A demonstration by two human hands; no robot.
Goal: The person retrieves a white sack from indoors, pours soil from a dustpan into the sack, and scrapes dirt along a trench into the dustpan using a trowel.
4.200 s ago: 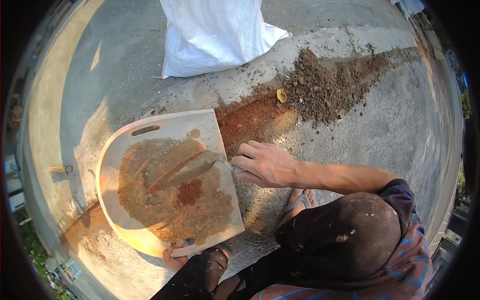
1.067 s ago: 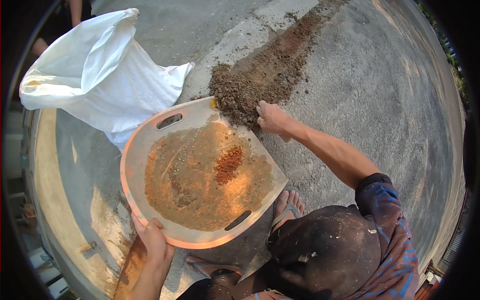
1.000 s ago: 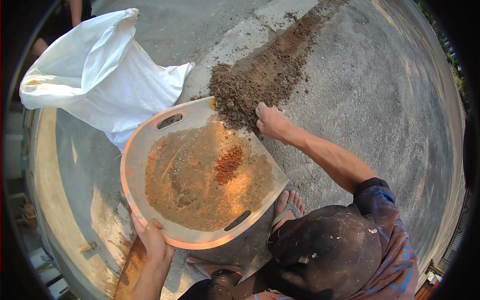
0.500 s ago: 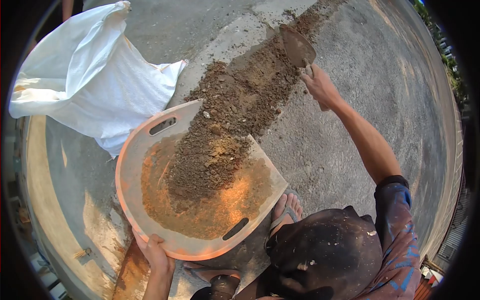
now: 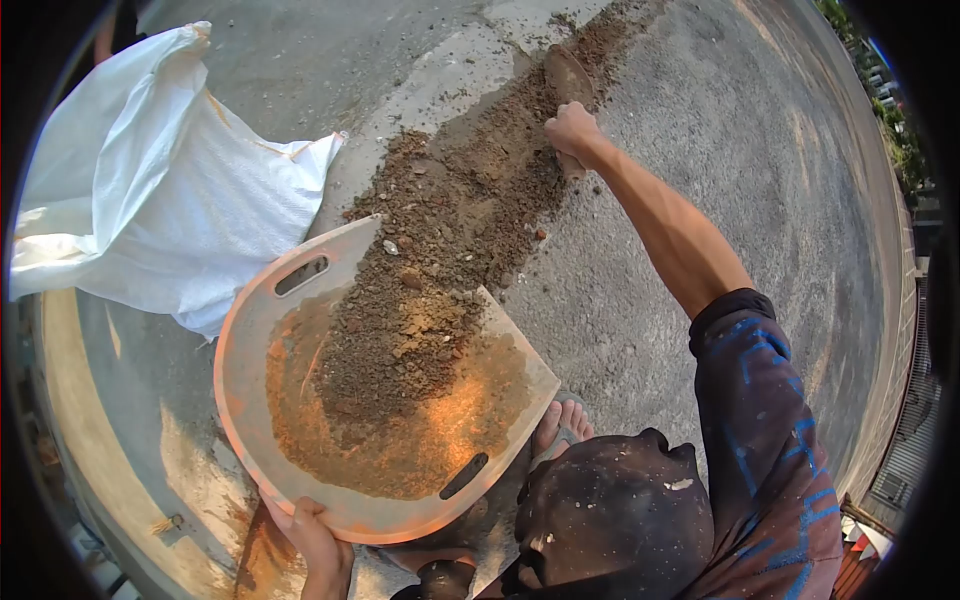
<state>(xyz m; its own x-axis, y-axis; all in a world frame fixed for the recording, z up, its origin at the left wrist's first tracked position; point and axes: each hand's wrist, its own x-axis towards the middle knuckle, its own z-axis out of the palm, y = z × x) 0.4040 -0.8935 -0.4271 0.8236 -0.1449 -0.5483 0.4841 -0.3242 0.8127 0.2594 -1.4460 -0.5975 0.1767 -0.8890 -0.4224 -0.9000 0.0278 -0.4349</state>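
Observation:
My left hand (image 5: 312, 540) grips the lower left rim of a pale, orange-edged scoop (image 5: 240, 400) with two slot handles. Dark, crumbly soil (image 5: 400, 340) lies in the scoop and runs over its open edge into a long strip of soil (image 5: 490, 170) on the ground. My right hand (image 5: 573, 130) is closed round the handle of a trowel (image 5: 568, 78), whose dirty blade lies at the far part of the strip.
A white woven sack (image 5: 190, 190) stands at the left, close against the scoop. Behind it, part of another person shows at the upper left edge. My sandalled foot (image 5: 563, 428) is beside the scoop's right corner.
Soil now covers much of the scoop, which held only a small reddish heap before. My right hand has moved up along the strip with the trowel. The sack appears further left.

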